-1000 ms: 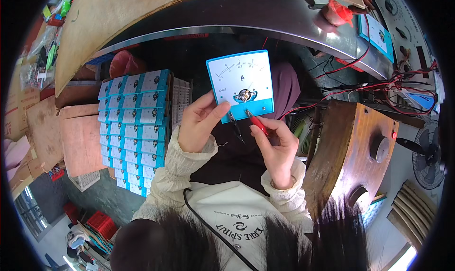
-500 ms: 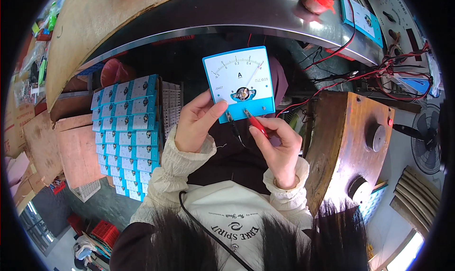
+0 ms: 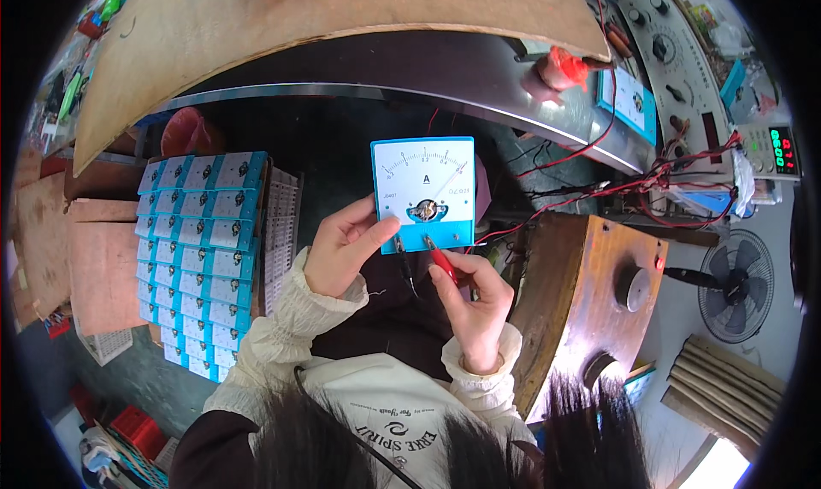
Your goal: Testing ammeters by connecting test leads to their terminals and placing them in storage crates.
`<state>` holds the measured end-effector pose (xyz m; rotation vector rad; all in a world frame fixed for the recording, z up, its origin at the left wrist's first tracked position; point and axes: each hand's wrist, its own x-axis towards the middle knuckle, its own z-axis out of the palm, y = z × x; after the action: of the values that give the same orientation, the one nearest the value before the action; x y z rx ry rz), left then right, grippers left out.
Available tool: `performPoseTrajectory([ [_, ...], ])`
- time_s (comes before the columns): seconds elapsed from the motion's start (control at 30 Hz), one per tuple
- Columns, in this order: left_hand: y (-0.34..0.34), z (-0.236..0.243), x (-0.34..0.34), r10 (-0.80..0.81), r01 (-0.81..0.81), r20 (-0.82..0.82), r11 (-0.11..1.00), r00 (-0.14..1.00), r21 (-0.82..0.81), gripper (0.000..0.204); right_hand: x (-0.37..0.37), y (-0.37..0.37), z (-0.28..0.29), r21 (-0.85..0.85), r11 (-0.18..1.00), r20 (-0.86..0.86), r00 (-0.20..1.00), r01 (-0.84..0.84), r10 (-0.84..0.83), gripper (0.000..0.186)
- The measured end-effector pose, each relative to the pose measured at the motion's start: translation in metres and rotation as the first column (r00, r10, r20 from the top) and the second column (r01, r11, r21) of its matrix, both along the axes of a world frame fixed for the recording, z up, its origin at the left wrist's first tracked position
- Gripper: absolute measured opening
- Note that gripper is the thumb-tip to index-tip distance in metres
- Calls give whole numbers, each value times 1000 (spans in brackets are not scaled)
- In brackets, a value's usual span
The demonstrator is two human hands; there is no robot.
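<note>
An analog ammeter (image 3: 424, 194) with a white dial and blue frame is held up in front of me. My left hand (image 3: 346, 248) grips its lower left edge, the thumb on the front. Its needle slants toward the right end of the scale, and the mechanism shows through a cutout. A black alligator clip (image 3: 403, 258) sits at the bottom edge by my left thumb. My right hand (image 3: 473, 294) pinches a red alligator clip (image 3: 442, 263), whose metal jaws touch the blue strip at the bottom middle.
Rows of similar meters (image 3: 201, 262) stand stacked at my left. A wooden box with round knobs (image 3: 590, 309) is at my right, near a black fan (image 3: 735, 285). Ahead is a metal-edged bench (image 3: 479, 83) bearing another meter (image 3: 629, 104). Red wires (image 3: 590, 200) run toward a lit power supply (image 3: 767, 151).
My view has shifted, bringing the lit display into sight at the right. Both hands and the ammeter appear lower and slightly left, with the grips and clips unchanged.
</note>
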<state>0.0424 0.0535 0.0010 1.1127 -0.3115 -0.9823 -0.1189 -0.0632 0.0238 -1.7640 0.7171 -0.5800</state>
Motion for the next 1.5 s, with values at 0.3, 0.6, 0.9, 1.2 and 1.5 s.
performPoseTrajectory([
  [0.3, 19, -5, 11, 462, -463, -36, 876, 886, -133, 38, 10, 12, 14, -49, 997, 152, 987, 66, -58, 20],
  [0.6, 101, -27, 7, 558, -615, 333, 783, 760, 94, 42, 78, 72, -16, -219, 882, -115, 909, -416, 400, 14],
  [0.9, 554, -157, 91, 299, -860, 952, -499, -61, 102, 33, 66, -49, -83, -231, 845, -432, 829, -482, 354, 19],
  [1.2, 645, -235, 42, 561, -686, 826, -580, 56, 440, 48, 27, -84, -94, -342, 692, -645, 695, -635, 319, 26],
  [1.5, 623, -188, 67, -56, -478, 512, -455, 857, 751, 53, 50, -17, -57, -584, 699, -380, 900, -413, 215, 18],
])
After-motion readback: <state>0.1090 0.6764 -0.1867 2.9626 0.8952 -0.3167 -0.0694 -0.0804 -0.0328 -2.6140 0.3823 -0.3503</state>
